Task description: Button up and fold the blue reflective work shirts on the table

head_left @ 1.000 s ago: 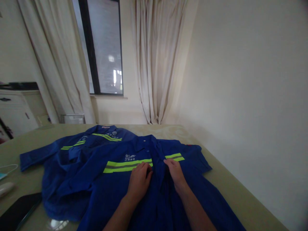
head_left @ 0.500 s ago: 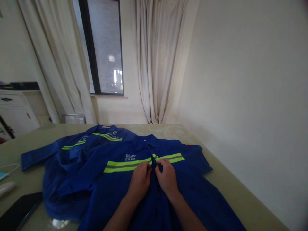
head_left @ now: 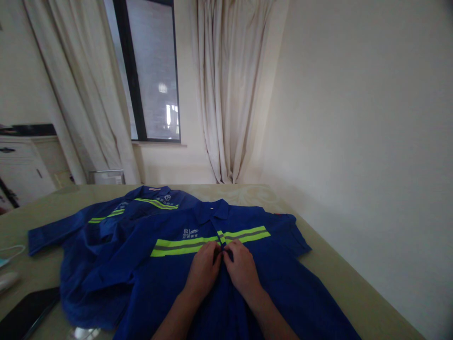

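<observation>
A blue work jacket (head_left: 279,278) with a yellow-green and grey reflective band lies front side up, its collar away from me. My left hand (head_left: 205,264) pinches the left edge of its front opening, just below the band. Close beside it, my right hand (head_left: 240,264) grips the opposite edge, fingertips nearly touching those of the left. Whatever fastener sits between the fingers is hidden. A second blue jacket (head_left: 141,210) with similar bands lies crumpled behind and to the left, partly under the first.
The pale green table (head_left: 354,278) runs along a white wall on the right. At left lie a black phone-like object (head_left: 28,311), a white mouse-like object (head_left: 7,281) and a face mask (head_left: 7,259). Curtains (head_left: 233,94) and a window (head_left: 155,71) stand beyond.
My hands have drawn closer together on the front opening, and the gap between the jacket's edges has narrowed there. The view has shifted slightly.
</observation>
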Available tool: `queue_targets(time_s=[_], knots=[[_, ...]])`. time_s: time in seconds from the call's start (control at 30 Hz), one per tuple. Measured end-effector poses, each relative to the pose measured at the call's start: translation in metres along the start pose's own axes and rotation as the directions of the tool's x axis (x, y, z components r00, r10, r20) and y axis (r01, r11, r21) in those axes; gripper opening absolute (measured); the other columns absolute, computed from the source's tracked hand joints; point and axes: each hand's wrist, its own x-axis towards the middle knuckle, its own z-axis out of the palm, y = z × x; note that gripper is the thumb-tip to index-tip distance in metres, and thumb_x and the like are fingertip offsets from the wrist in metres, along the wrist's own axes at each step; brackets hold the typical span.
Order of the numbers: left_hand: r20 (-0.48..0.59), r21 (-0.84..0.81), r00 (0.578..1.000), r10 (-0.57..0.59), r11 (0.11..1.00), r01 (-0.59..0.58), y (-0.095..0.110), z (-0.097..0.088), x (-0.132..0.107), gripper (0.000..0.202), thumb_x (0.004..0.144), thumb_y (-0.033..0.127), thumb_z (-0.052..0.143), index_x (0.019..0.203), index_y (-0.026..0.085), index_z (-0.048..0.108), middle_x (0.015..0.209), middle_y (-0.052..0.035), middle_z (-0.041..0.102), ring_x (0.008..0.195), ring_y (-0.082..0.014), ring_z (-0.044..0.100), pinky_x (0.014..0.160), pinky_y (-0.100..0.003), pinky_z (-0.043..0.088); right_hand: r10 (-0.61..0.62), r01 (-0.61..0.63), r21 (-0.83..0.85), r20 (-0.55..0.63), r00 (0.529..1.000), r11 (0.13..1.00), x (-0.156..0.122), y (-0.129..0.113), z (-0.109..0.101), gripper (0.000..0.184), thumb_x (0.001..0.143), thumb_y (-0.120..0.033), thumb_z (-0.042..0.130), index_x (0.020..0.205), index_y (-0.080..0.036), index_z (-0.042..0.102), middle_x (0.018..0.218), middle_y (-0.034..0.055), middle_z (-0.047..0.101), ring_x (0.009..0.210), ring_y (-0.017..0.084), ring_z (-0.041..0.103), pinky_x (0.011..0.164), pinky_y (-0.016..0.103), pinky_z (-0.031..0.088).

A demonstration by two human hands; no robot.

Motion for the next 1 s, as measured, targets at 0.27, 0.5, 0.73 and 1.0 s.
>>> queue_targets(time_s=[0.27, 0.5, 0.73, 1.0], knots=[[0.036, -0.018, 0.998, 0.053, 0.998, -0.052, 0.003, -0.005, -0.002, 0.016, 0.094, 0.014, 0.046, 0.091, 0.023, 0.06, 0.095, -0.0043, 0.067, 0.092, -0.0208, 0.063, 0.083, -0.031, 0.047, 0.073, -0.07, 0.038, -0.062, 0.995, 0.997, 0.002, 0.003, 0.004, 0.011, 0.088, -0.017, 0.058, 0.088, -0.022, 0.068, 0.096, 0.0054, 0.071, 0.09, 0.022, 0.069, 0.08, 0.028, 0.049], [0.003, 0.078, 0.999, 0.05, 0.996, -0.05, 0.007, -0.004, -0.004, 0.014, 0.096, 0.017, 0.049, 0.093, 0.023, 0.061, 0.096, -0.0036, 0.068, 0.094, -0.0211, 0.064, 0.083, -0.031, 0.047, 0.095, -0.08, 0.123, -0.12, 0.988, 0.989, 0.003, 0.011, 0.006, 0.007, 0.085, -0.019, 0.063, 0.079, -0.022, 0.064, 0.093, 0.0061, 0.07, 0.083, 0.022, 0.068, 0.075, 0.029, 0.05], [0.029, 0.21, 0.998, 0.063, 0.975, -0.068, 0.011, -0.006, -0.005, 0.018, 0.098, 0.015, 0.046, 0.094, 0.023, 0.061, 0.097, -0.0046, 0.068, 0.094, -0.0213, 0.064, 0.083, -0.032, 0.048, -0.01, 0.015, 0.149, -0.037, 0.999, 0.989, 0.002, 0.009, 0.003, 0.013, 0.084, -0.012, 0.057, 0.084, -0.021, 0.067, 0.104, 0.0075, 0.069, 0.099, 0.023, 0.067, 0.091, 0.03, 0.05], [0.071, 0.391, 0.983, 0.171, 0.902, -0.185, 0.014, -0.006, -0.004, 0.017, 0.096, 0.01, 0.051, 0.094, 0.021, 0.064, 0.096, -0.0047, 0.069, 0.092, -0.023, 0.065, 0.084, -0.035, 0.05, -0.064, 0.066, 0.069, -0.024, 0.998, 0.995, 0.0, 0.006, 0.003, 0.022, 0.083, -0.008, 0.049, 0.085, -0.021, 0.067, 0.097, 0.0062, 0.066, 0.089, 0.021, 0.066, 0.084, 0.029, 0.05]])
